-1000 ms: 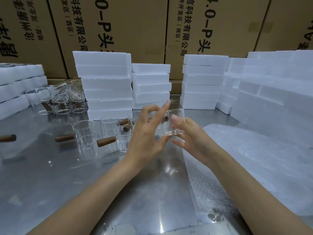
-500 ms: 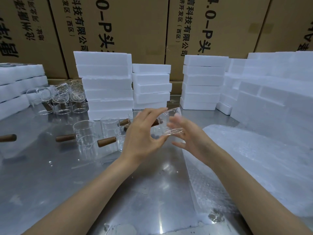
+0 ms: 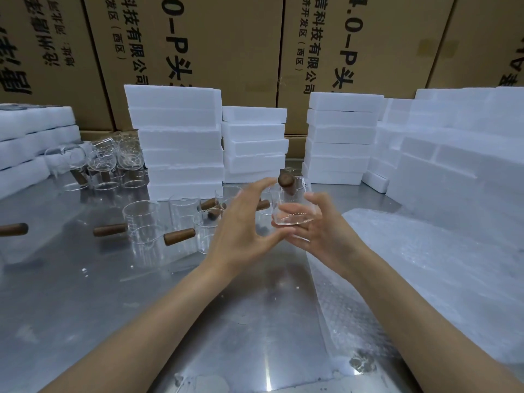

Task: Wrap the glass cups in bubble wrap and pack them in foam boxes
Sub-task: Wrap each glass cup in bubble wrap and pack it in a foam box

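right hand (image 3: pixel 317 231) is cradling the glass cup (image 3: pixel 292 205) on curled fingers above the worktop (image 3: pixel 141 293), wooden handle pointing back at me; left hand (image 3: pixel 241 222) spread loose beside it, holding nothing; bubble wrap (image 3: pixel 411 265) lies just right, so right's nearer

Both bare forearms reach forward from the lower edge of the view and converge toward the middle. The left hand (image 3: pixel 243 225) is raised with its back toward the camera, fingers spread and gently curved, the forefinger stretched out toward the right and the thumb pointing right below it; its grip closes on nothing. The right hand (image 3: pixel 317 228) sits just beside it, palm turned up and to the left, fingers curled beneath and around a glass cup (image 3: pixel 293 205) that it cradles. The two hands' fingertips nearly meet.
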Demonstrator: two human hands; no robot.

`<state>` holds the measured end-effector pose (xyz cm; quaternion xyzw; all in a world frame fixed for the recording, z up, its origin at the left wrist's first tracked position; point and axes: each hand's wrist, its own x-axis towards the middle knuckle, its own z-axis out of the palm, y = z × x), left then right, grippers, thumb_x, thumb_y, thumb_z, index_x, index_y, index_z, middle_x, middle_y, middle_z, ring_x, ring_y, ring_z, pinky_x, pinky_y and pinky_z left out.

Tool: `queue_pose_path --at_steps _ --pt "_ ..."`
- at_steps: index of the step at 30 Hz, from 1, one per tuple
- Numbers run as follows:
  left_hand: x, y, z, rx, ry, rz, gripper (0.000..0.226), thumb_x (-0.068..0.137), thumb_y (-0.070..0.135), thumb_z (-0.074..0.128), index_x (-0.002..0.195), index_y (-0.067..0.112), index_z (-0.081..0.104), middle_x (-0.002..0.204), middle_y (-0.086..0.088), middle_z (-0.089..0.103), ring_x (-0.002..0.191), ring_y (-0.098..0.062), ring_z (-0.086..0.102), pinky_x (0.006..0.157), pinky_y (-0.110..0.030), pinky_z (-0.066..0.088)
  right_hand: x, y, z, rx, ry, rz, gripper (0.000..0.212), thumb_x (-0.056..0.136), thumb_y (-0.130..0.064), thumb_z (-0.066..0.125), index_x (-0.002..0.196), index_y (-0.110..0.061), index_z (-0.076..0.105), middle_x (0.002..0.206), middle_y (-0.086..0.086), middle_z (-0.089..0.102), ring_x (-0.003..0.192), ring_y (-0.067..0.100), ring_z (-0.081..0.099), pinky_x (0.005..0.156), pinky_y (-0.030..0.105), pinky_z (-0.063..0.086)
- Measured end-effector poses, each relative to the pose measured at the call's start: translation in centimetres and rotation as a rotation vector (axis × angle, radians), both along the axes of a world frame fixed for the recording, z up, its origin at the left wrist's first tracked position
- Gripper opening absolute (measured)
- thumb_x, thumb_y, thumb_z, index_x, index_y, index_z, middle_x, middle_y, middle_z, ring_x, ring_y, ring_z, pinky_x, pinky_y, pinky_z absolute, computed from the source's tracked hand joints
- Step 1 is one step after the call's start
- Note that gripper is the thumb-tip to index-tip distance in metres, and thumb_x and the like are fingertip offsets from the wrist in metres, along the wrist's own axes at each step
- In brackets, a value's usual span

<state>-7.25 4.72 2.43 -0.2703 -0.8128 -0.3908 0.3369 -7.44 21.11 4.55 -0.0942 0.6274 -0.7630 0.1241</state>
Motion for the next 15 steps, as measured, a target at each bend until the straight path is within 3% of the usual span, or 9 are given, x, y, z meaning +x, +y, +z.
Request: queue_pose_path --at_steps 3,6,9,12,15 --pt "-0.06 0.02 0.05 0.033 0.034 0.031 0.066 0.076 0.033 0.078 0.134 0.02 0.047 0.127 0.007 0.057 0.112 -0.002 0.054 0.095 -0.011 0.041 0.07 0.01 0.14 0.015 -0.037 0.043 0.042 0.089 -0.045 0.042 0.112 -0.016 0.063 0.109 0.003 0.071 0.106 0.015 0.065 0.096 0.034 0.045" --pt "-0.14 -0.06 0.11 0.036 0.072 0.076 0.066 0.077 0.029 0.079 0.135 0.018 0.049 0.124 0.001 0.057 0.111 -0.001 0.048 0.094 -0.001 0.032 -0.04 0.03 0.15 0.014 0.002 0.023 0.044 0.081 -0.045 0.057 0.119 -0.021 0.059 0.112 -0.003 0.068 0.105 0.012 0.064 0.092 0.037 0.047" --pt "-0.11 -0.08 0.04 0.021 0.096 0.094 0.064 0.078 0.025 0.078 0.135 0.019 0.049 0.122 -0.004 0.054 0.109 -0.004 0.047 0.093 -0.002 0.032 -0.04 -0.09 -0.14 0.107 0.103 -0.019 0.061 0.071 -0.046 0.072 0.125 -0.027 0.051 0.12 -0.009 0.059 0.111 0.01 0.058 0.092 0.036 0.049" --pt "0.0 0.11 0.08 0.0 0.11 0.091 0.065 0.079 0.022 0.078 0.136 0.023 0.048 0.121 -0.002 0.049 0.11 -0.007 0.046 0.093 -0.013 0.04 -0.11 -0.16 -0.5 0.163 0.183 -0.087 0.081 0.062 -0.048 0.078 0.132 -0.025 0.043 0.124 -0.006 0.055 0.108 0.006 0.06 0.088 0.032 0.049" --pt "0.29 0.45 0.36 0.01 0.064 0.016 0.077 0.076 0.031 0.078 0.141 0.03 0.036 0.132 0.001 0.041 0.118 0.0 0.041 0.097 -0.008 0.036 -0.46 -0.02 -0.65 0.127 0.195 -0.124 0.061 0.072 -0.041 0.076 0.124 -0.02 0.053 0.117 -0.002 0.062 0.104 0.011 0.063 0.084 0.028 0.05"
